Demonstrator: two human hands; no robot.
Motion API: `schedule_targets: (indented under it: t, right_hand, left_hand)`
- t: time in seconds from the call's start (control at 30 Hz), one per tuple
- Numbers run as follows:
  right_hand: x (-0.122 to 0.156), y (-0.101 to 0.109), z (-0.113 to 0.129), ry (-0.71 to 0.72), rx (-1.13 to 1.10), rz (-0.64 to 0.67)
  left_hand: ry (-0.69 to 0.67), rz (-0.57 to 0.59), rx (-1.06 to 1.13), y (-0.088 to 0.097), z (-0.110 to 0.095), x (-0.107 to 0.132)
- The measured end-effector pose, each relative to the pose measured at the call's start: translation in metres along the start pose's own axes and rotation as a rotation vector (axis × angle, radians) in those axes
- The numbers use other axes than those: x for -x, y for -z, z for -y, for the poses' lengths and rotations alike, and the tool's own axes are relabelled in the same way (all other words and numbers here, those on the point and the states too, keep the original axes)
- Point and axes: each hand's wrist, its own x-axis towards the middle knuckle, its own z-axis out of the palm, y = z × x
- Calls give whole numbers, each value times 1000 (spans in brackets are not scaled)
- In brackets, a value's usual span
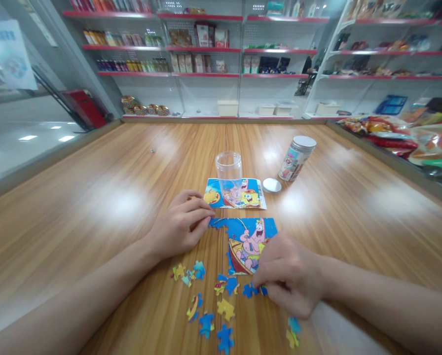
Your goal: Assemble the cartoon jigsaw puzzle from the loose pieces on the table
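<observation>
A partly assembled jigsaw puzzle (243,241) lies flat on the table, showing a pink starfish in a boat on blue. My left hand (186,219) rests at its upper left corner, fingers loosely bent and thumb tip by the puzzle's edge; no held piece shows. At the puzzle's lower right, my right hand (289,271) is curled, its fingertips on a blue puzzle piece (248,290) and covering part of the picture. Several loose pieces lie nearer me, among them a yellow piece (226,309) and a blue piece (225,338).
Beyond the puzzle lies a printed picture card (248,201) with a clear plastic jar (229,170) standing on it. A white lid (272,185) and a labelled canister (297,158) are to its right. Packaged goods (387,135) border the wooden table (95,207) at right.
</observation>
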Motion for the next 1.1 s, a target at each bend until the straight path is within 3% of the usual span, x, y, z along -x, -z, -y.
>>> schedule_targets:
  t: [0.33, 0.43, 0.5, 0.63, 0.73, 0.87, 1.1]
  right_hand:
    - [-3, 0, 0, 7, -12, -12]
    - [-4, 1, 1, 9, -28, -29]
    - [-4, 2, 1, 11, -38, -52]
    - [-4, 1, 0, 2, -40, -54]
    - [-4, 0, -1, 2, -41, -44]
    - [-5, -1, -1, 6, -53, -62]
    - [-5, 0, -3, -2, -55, -50]
  left_hand:
    - [45, -1, 0, -3, 1, -1]
    - [115, 11, -5, 8, -5, -4]
    - [157, 117, 54, 24, -15, -9]
    - [226, 712, 169, 60, -42, -19]
    - [343, 922, 118, 68, -52, -16]
    - [462, 1014, 104, 59, -48, -7]
    - [497, 992, 94, 58, -41, -5]
